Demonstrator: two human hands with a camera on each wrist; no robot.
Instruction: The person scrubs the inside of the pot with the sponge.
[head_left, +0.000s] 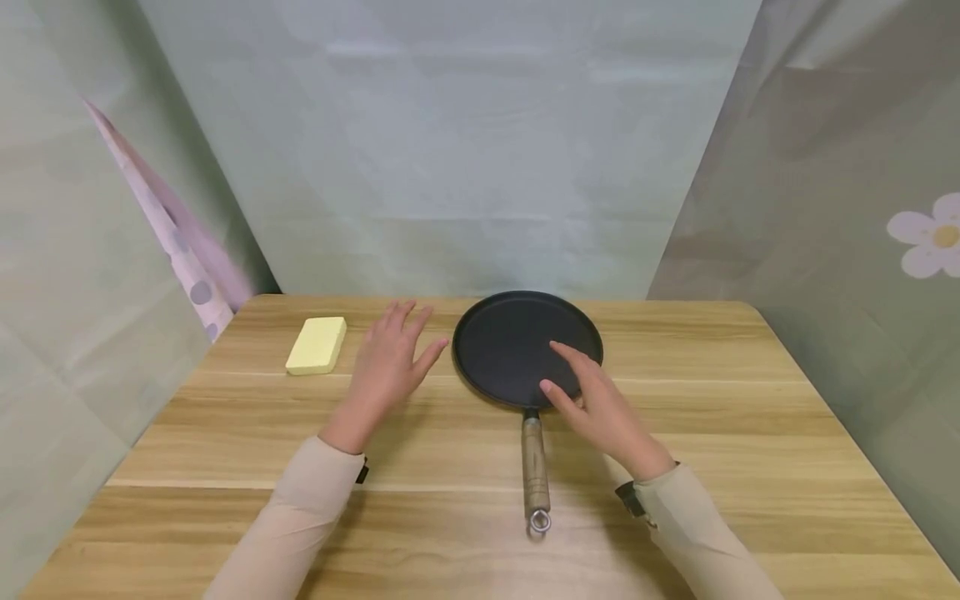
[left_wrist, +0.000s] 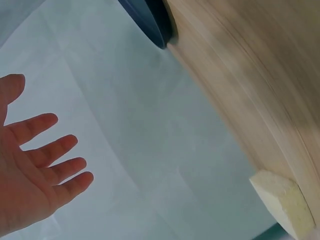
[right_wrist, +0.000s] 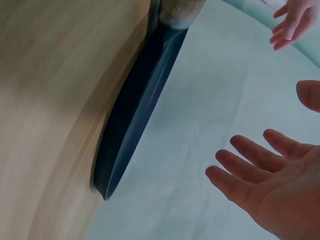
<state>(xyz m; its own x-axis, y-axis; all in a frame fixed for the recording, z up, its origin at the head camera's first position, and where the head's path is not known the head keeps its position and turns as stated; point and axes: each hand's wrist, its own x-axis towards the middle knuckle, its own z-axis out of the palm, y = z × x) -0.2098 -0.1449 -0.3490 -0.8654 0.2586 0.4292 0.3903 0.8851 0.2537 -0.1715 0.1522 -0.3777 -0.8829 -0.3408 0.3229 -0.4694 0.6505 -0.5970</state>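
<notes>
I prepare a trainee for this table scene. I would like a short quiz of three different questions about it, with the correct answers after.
1. True or false: the left hand is holding the yellow block.
2. Where does the handle of the black pan point?
A) Toward the yellow block
B) Toward the person
C) Away from the person
3. Fill the gap: in the head view, the ____ hand covers part of the pan.

Key:
1. False; the yellow block lies on the table, apart from that hand.
2. B
3. right; the right hand overlaps the pan's near right edge.
</notes>
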